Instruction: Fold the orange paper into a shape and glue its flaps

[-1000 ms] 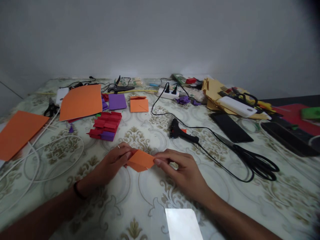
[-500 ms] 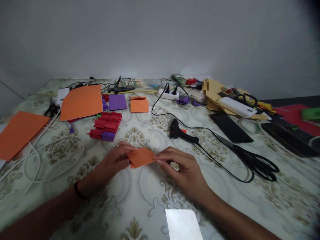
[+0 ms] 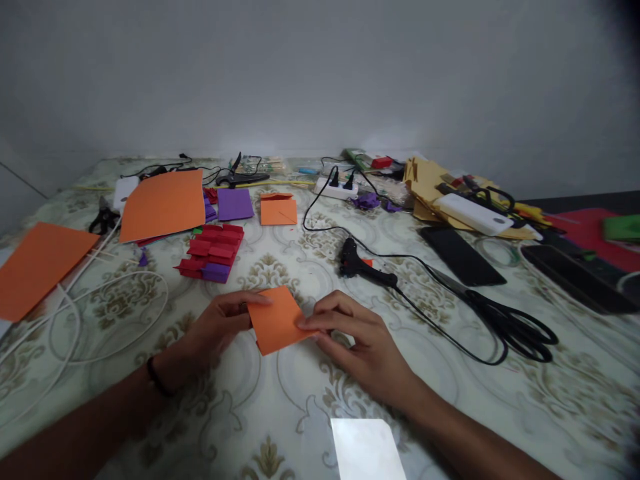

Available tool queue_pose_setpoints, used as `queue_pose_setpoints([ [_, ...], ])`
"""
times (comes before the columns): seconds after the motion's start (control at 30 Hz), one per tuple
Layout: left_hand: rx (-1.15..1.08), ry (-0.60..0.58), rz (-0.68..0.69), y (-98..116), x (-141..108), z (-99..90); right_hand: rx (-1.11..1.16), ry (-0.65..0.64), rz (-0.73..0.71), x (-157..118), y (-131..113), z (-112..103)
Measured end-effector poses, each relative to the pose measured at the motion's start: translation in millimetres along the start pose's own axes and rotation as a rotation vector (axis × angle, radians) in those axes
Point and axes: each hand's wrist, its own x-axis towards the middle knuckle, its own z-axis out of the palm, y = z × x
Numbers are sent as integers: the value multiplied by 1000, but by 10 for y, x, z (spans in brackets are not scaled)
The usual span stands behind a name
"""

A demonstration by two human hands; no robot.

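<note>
A small folded piece of orange paper (image 3: 278, 321) is held between my two hands over the patterned tablecloth. My left hand (image 3: 220, 328) grips its left edge, one finger lying across the top face and the thumb lower down. With thumb and fingers, my right hand (image 3: 363, 347) pinches the paper's right corner. The paper's flat face is tilted towards me, and a folded layer peeks out at its lower left. Beyond the left hand lie red folded paper pieces (image 3: 219, 248). A black hot glue gun (image 3: 361, 263) rests past the right hand.
Black scissors (image 3: 505, 320) and a dark phone (image 3: 463, 256) lie on the right. Orange sheets (image 3: 165, 207) and a looped white cable (image 3: 165, 293) are on the left. Purple paper (image 3: 235, 205), another orange folded piece (image 3: 279, 211) and a power strip (image 3: 336, 189) stand farther back. A white card (image 3: 369, 450) lies nearest me.
The orange paper has turned so more of its face shows, and its lower edge has come nearer me. My left fingers have shifted along its edge; my right hand keeps its pinch.
</note>
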Motion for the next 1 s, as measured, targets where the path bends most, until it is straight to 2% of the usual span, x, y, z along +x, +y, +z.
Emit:
queue_pose_setpoints([
  [0.27, -16, 10, -54, -23, -13, -48, -21, 13, -9, -5, 0, -17],
  [0.5, 78, 15, -4, 10, -12, -35, 19, -24, 28, -6, 12, 2],
  [0.87, 291, -2, 18, 15, -27, -25, 174, -33, 164, 27, 41, 8],
  [1.0, 325, 5, 70, 22, -32, -50, 304, -10, 270, 52, 45, -5],
])
